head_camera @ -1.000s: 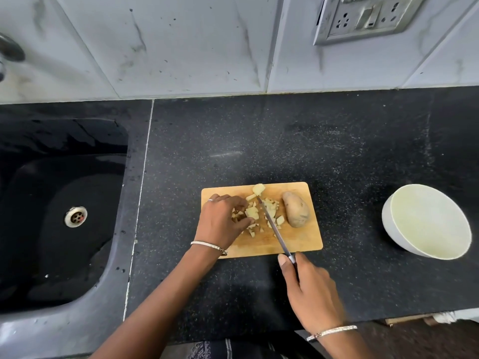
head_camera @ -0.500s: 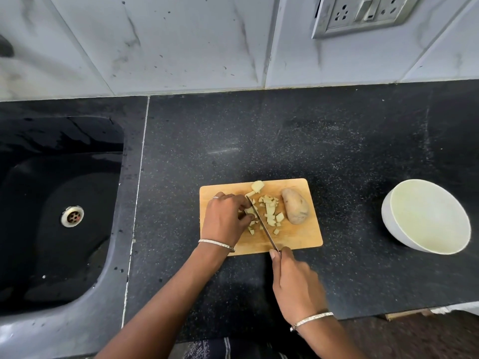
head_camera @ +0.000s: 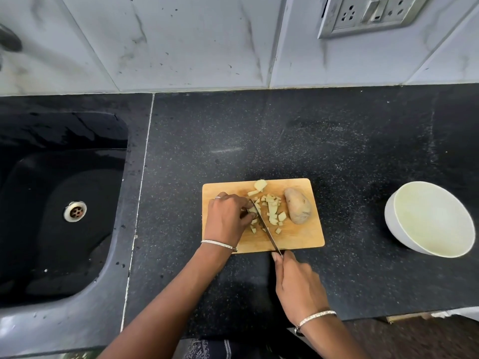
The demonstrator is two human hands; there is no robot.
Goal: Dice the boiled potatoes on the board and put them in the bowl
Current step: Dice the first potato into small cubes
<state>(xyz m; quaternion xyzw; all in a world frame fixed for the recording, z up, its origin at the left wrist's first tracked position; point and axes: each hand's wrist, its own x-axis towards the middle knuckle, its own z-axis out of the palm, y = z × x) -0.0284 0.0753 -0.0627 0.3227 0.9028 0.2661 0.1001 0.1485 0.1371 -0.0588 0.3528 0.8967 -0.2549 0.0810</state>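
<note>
On the board point(head_camera: 298, 237), left hand point(head_camera: 226, 218) pinches potato pieces point(head_camera: 272, 212); right hand point(head_camera: 298, 286) grips knife point(head_camera: 265, 226), blade among them.

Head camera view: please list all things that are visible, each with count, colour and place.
cutting board: one, light wood, counter centre
whole potato: one, brown, right part of board
potato pieces: many, pale yellow, board middle
knife: one, metal blade, across the pieces
bowl: one, white, counter right
counter: one, black speckled
sink: one, black, left
drain: one, metal, in sink
socket plate: one, grey, wall top right
wall tiles: several, white marbled, behind counter
left hand: one, holds potato pieces by blade
right hand: one, grips knife
</note>
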